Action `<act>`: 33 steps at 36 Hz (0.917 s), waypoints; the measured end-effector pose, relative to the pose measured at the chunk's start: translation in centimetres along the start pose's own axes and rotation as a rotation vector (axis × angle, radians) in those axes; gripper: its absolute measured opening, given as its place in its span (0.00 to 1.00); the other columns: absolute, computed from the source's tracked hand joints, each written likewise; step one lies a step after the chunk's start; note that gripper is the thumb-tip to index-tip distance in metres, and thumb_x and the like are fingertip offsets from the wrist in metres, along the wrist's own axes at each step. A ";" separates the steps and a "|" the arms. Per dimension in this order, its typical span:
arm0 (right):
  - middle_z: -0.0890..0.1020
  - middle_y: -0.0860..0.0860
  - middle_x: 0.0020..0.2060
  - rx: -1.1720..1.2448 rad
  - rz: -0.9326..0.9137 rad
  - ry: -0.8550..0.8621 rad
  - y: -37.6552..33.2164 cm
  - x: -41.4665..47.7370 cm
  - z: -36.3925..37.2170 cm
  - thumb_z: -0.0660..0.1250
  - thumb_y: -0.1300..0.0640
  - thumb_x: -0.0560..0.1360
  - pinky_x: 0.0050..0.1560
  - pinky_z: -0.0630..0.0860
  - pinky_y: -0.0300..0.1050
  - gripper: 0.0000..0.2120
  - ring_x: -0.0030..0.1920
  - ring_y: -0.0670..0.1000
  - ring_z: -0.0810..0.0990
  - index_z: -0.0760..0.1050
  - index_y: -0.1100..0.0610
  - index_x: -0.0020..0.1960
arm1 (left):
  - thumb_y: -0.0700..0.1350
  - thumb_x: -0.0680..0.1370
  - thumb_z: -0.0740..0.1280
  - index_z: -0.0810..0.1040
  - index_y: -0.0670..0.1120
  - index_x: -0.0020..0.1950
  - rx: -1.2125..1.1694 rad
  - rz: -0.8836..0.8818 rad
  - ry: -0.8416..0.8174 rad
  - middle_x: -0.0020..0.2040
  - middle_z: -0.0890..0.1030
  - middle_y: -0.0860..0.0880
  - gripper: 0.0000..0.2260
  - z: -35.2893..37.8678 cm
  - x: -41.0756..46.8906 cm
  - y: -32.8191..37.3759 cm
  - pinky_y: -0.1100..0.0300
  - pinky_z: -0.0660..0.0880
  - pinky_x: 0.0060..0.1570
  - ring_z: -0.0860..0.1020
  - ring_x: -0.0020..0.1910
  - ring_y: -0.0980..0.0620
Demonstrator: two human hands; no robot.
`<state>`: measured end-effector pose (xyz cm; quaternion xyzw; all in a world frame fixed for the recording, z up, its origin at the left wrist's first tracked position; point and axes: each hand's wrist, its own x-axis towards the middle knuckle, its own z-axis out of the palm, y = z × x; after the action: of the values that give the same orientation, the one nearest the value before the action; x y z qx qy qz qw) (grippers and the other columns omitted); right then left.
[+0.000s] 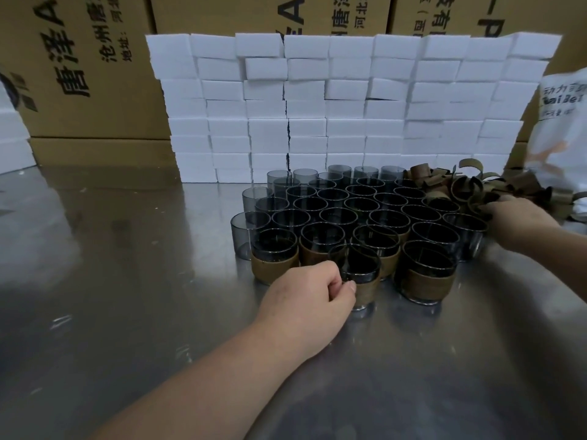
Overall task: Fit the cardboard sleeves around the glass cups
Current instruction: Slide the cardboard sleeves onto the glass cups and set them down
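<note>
**A:** What does the left hand (317, 289) have?

**B:** Its fingers and thumb are curled against the side of the front cup (357, 268). The thumb tip presses on the brown sleeve (370, 292) that wraps the cup's lower half. The cup stands upright at the near edge of the block of cups (349, 204), just ahead of its front row.

**A:** And the right hand (514, 217)?

**B:** It reaches to the right edge of the block, with its fingers bent down into the loose sleeves (470, 185). The fingertips are buried among the curls, so one cannot tell whether they pinch one.

**A:** Where do those sleeves lie?

**B:** They lie in a tangled heap at the block's far right corner, touching the outermost cups.

**A:** How does the block itself look?

**B:** Four sleeved cups (425, 281) stand in its near row, each with a brown band around it. The rows behind them are bare dark glass, upright and packed rim to rim.

**A:** What surrounds it?

**B:** The block sits on a shiny metal table (127, 249). A wall of stacked white boxes (343, 106) rises directly behind the block, and brown cartons (95, 58) printed with black characters stand behind that. To the right of the block, past the heap, stands a white bag (562, 128).
</note>
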<state>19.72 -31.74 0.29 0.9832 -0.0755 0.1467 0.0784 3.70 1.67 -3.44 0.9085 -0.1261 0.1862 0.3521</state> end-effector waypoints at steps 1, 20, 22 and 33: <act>0.74 0.60 0.53 0.035 0.018 0.042 0.2 0.1 -0.2 0.61 0.62 0.75 0.50 0.74 0.50 0.14 0.52 0.62 0.75 0.76 0.59 0.59 | 0.58 0.73 0.61 0.67 0.49 0.35 0.003 -0.001 0.000 0.27 0.75 0.59 0.14 0.0 0.0 0.0 0.66 0.64 0.26 0.73 0.29 0.59; 0.67 0.48 0.28 0.599 -0.055 0.456 -4.2 -6.7 -3.6 0.54 0.52 0.80 0.31 0.58 0.47 0.08 0.31 0.53 0.65 0.62 0.56 0.45 | 0.56 0.74 0.63 0.68 0.47 0.34 0.003 -0.028 0.000 0.26 0.74 0.51 0.15 -0.1 0.1 0.2 0.60 0.68 0.30 0.74 0.29 0.56; 0.70 0.50 0.30 0.613 -0.081 0.397 -5.1 -7.0 -2.6 0.55 0.52 0.79 0.33 0.61 0.47 0.08 0.32 0.54 0.67 0.64 0.56 0.46 | 0.56 0.74 0.63 0.68 0.47 0.34 0.003 -0.030 -0.007 0.26 0.74 0.51 0.15 -0.1 0.1 0.3 0.60 0.69 0.30 0.74 0.28 0.56; 0.71 0.53 0.36 0.594 -0.019 0.351 -5.2 -6.0 -1.2 0.54 0.53 0.80 0.36 0.60 0.47 0.08 0.35 0.55 0.68 0.66 0.56 0.46 | 0.56 0.74 0.62 0.67 0.48 0.33 -0.012 -0.008 -0.023 0.25 0.73 0.59 0.15 -0.1 0.0 0.1 0.63 0.62 0.26 0.73 0.27 0.59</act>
<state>14.58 -25.68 -1.11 0.9234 -0.0058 0.3286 -0.1982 3.66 1.64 -3.31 0.9089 -0.1279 0.1735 0.3570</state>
